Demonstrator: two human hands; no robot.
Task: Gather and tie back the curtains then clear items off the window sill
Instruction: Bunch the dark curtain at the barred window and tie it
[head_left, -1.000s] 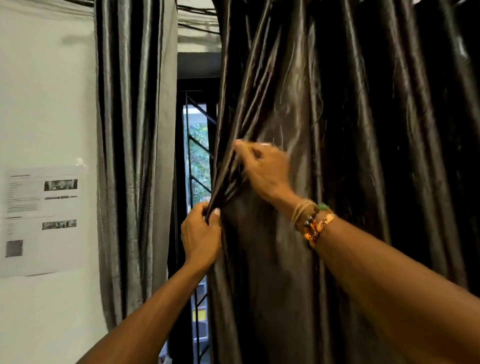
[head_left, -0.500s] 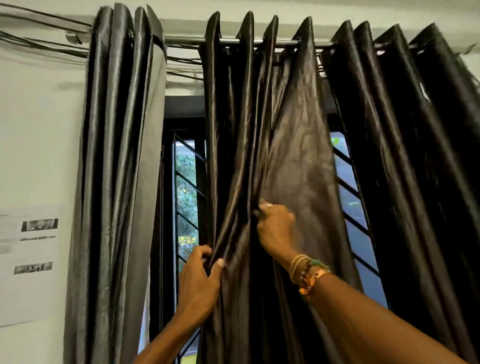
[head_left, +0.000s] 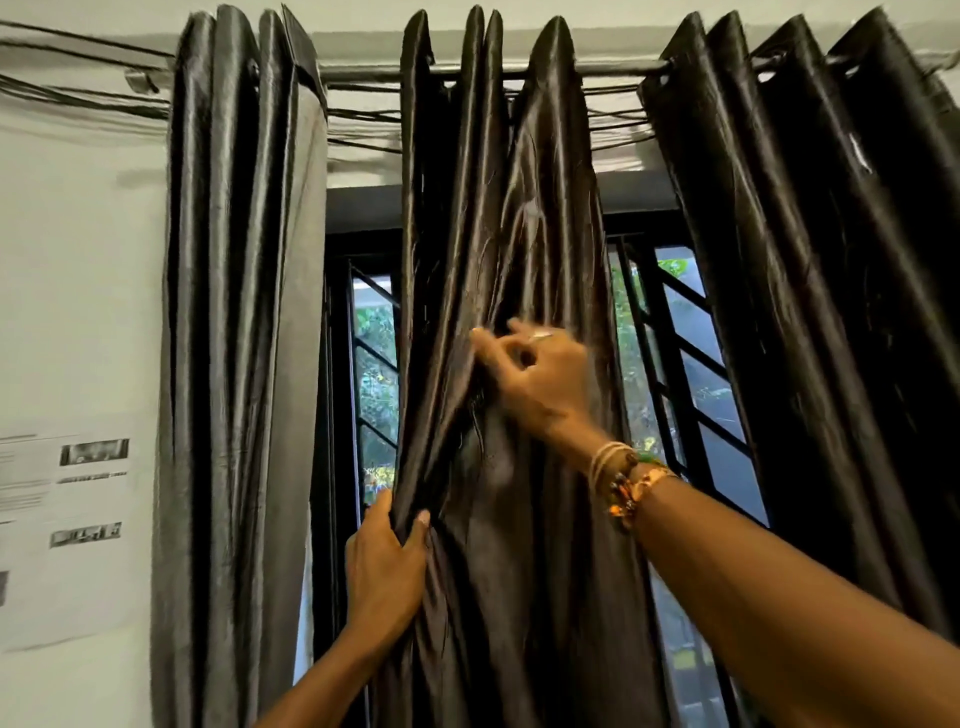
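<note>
Three dark shiny curtain panels hang from a metal rod (head_left: 363, 73). The middle curtain (head_left: 519, 234) is bunched into folds. My left hand (head_left: 387, 571) grips its left edge low down, thumb in front of the fabric. Higher up, my right hand (head_left: 535, 379), wearing a ring and wrist bracelets, pinches the folds with curled fingers. The left curtain (head_left: 239, 364) hangs gathered by the wall. The right curtain (head_left: 831, 312) hangs at the far right. The window sill is out of view.
A black window frame with a diagonal grille (head_left: 680, 374) shows between the curtains, green leaves beyond. Cables (head_left: 78, 98) run along the wall near the rod. A printed paper sheet (head_left: 67, 519) is stuck on the white wall at left.
The view tilted up to show the rod. The middle curtain has been gathered narrower, opening a gap of window on its right. My right hand shifted higher on the folds.
</note>
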